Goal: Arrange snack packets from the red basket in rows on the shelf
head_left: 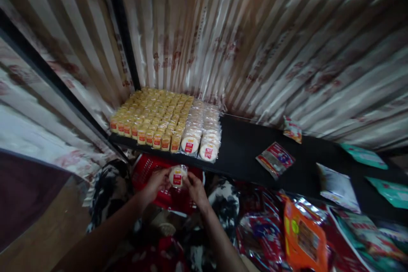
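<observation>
Between my two hands is a round white rice cracker pack (177,176) in clear wrap with a red label, its face turned toward me. My left hand (159,182) pinches its left edge, and my right hand (194,188) grips the right edge. Both hands are over a red plastic basket (145,170) on my lap. Just beyond, two rows of similar round white packs (208,142) stand on the black shelf (237,144). Left of them are several rows of yellow packs (156,114) with red and orange labels.
Farther right on the shelf lie a red snack bag (276,160), a small bag (292,130), a silvery bag (338,187) and green bags (363,155). Below the shelf's front edge are an orange bag (304,236) and dark red packs (263,233). A black post (123,29) rises at the left.
</observation>
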The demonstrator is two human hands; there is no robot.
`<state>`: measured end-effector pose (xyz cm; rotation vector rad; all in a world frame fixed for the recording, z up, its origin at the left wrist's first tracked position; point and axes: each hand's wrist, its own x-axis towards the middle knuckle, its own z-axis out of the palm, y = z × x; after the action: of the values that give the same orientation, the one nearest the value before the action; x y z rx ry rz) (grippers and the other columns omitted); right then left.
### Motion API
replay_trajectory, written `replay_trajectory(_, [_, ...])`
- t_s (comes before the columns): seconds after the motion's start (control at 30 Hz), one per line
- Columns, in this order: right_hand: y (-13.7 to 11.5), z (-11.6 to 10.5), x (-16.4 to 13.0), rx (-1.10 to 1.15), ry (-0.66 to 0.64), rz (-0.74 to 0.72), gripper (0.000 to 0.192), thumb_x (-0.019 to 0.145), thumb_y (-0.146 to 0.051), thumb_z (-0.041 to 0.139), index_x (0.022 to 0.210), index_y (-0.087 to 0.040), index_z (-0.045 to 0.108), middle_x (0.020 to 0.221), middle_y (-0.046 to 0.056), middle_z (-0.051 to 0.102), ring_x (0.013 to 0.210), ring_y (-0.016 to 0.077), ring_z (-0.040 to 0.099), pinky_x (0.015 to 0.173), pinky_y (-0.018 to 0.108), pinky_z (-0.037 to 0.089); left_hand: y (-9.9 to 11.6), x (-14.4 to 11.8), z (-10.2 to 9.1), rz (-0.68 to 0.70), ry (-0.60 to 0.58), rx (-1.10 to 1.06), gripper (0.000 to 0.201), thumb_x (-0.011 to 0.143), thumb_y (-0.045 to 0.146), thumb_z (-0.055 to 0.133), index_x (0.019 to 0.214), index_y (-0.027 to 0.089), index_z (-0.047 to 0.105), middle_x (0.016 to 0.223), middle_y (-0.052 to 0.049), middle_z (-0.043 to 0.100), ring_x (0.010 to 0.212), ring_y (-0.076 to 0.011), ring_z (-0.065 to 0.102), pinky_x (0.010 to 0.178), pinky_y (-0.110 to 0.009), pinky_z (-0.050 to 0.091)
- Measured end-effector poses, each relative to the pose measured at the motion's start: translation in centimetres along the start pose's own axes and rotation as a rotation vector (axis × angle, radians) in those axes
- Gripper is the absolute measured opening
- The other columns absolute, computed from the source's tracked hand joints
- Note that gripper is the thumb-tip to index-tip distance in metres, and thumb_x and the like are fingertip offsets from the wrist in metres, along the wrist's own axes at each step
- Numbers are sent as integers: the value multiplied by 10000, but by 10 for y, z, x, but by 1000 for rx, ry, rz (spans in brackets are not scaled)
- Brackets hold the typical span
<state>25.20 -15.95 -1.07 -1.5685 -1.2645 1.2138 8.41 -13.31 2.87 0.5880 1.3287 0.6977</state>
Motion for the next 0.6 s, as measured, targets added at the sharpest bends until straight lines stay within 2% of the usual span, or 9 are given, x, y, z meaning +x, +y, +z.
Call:
replay_trajectory(0.1, [-9,-11,-10,-3,75,-19,391,781,-505,519,957,-187,662,890,55,714,822,221,646,739,317,513,-3,-2,14,71,-34,47,276,646,391,673,741,159,558,563,41,576,469,-88,529,466,-196,394])
replay_trajectory(0.3, [-22,-37,-24,29,183,-76,370,793,-466,528,1023,-198,636,927,55,708,837,217,648,770,323,512,-6,9,46,347,62,329,141,662,249,660,701,171,549,589,43,567,492,-88,523,508,-200,395])
replay_trajectory(0.47, [-28,-57,-23,-60,349,-81,426,769,-464,548,1068,-167,615,978,88,687,854,220,635,782,330,499,8,9,77,502,41,471,67,737,240,592,757,179,575,687,11,608,632,-122,577,591,-219,424])
replay_trajectory(0.6, [-30,-73,-11,-239,523,-85,472,742,-497,550,1042,-142,631,967,118,660,835,228,612,742,333,488,23,12,103,670,99,647,55,779,214,548,751,172,570,753,-11,610,731,-138,578,684,-244,429])
